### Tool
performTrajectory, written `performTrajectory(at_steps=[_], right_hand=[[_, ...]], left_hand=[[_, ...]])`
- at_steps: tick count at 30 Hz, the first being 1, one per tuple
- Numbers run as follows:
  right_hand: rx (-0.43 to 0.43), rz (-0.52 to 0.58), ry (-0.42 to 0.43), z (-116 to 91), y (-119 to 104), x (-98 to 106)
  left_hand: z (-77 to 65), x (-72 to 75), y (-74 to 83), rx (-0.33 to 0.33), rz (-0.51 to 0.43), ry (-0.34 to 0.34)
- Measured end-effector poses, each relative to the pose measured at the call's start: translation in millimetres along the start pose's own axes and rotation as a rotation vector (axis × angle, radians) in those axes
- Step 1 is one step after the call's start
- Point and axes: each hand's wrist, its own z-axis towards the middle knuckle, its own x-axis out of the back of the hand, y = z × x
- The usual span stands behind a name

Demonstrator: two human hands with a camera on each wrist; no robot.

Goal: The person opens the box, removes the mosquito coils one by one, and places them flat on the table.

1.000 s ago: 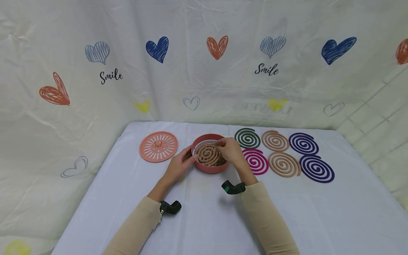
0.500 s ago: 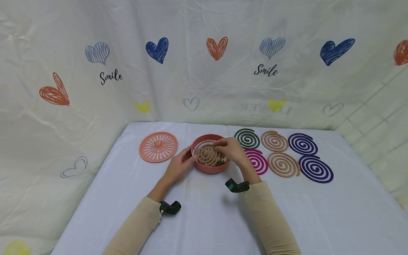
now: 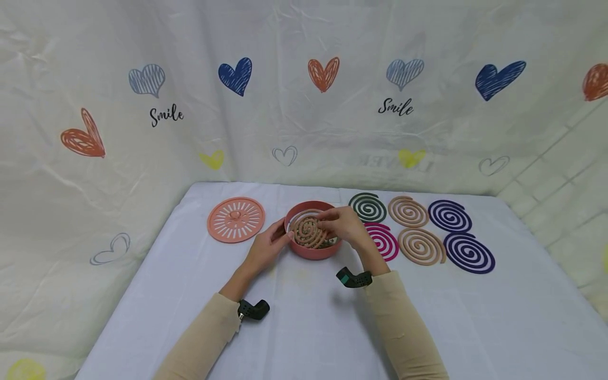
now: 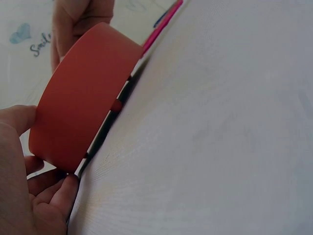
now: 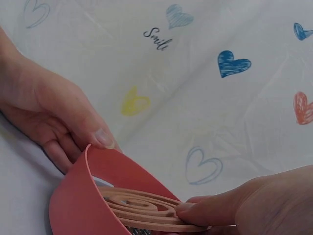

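Observation:
A round coral-red holder [image 3: 311, 254] with a tall wall sits on the table. The left hand [image 3: 265, 247] grips its left side, thumb at the rim and other fingers lower on the wall, as the left wrist view shows. Inside the holder lies a tan mosquito coil [image 5: 139, 201], a flat spiral. Between thumb and fingertips, the right hand [image 3: 345, 224] pinches the coil's right edge. In the right wrist view the coil is inside the holder's rim, above something dark and metallic that is mostly hidden. A pale ring shows along the holder's inner wall.
Left of the holder lies a slotted coral lid [image 3: 236, 216] with a small loop. To the right, several spiral coils lie flat in two rows, among them a green coil [image 3: 368, 207], a magenta coil [image 3: 378, 243] and a purple coil [image 3: 449, 215]. A printed curtain [image 3: 351, 121] hangs behind the table.
The right hand has shifted slightly left over the holder, its fingers now lower on the coil's right edge. The left hand and the holder stay where they were.

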Motion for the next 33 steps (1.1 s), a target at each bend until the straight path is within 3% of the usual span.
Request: performTrajectory(at_steps=[14, 33], right_hand=[[0.057, 0.076, 0.054, -6, 5, 3], [0.091, 0.080, 0.147, -21, 2, 11]], left_hand=[[0.1, 0.2, 0.5, -0.004, 0.000, 0.004], [-0.6, 1.2, 2.3, 0.038, 0.005, -0.010]])
